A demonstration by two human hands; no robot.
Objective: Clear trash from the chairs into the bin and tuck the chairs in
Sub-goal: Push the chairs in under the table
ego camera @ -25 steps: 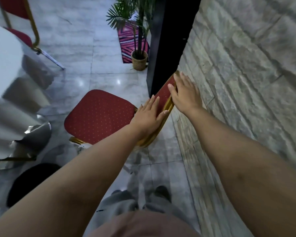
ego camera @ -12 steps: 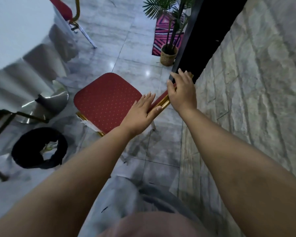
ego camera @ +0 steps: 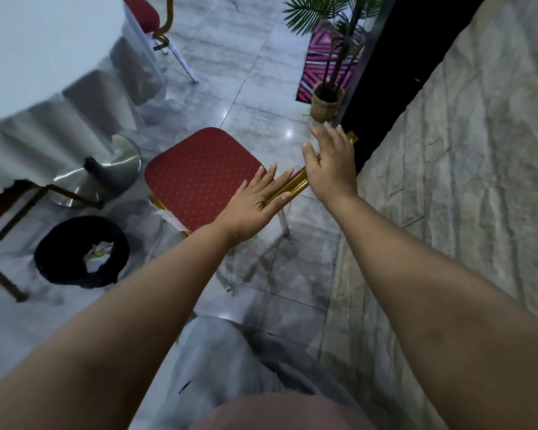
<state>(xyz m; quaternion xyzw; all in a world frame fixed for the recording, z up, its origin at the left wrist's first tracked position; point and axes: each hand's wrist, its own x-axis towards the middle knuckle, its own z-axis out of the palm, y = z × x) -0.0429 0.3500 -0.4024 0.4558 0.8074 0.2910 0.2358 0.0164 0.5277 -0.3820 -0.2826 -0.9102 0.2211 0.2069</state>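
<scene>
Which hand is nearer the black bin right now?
Left. The left hand rests on the chair's backrest nearest the bin; the right hand sits farther along it, toward the wall.

red gold-dotted chair [ego camera: 199, 181], black bin [ego camera: 75, 252]

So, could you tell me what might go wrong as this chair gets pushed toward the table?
The left hand and right hand rest flat on the chair backrest rather than gripping it, so it could slip or twist on the glossy floor. The bin stands near the chair's front corner and might get knocked. The tablecloth hangs low and could catch on the seat.
</scene>
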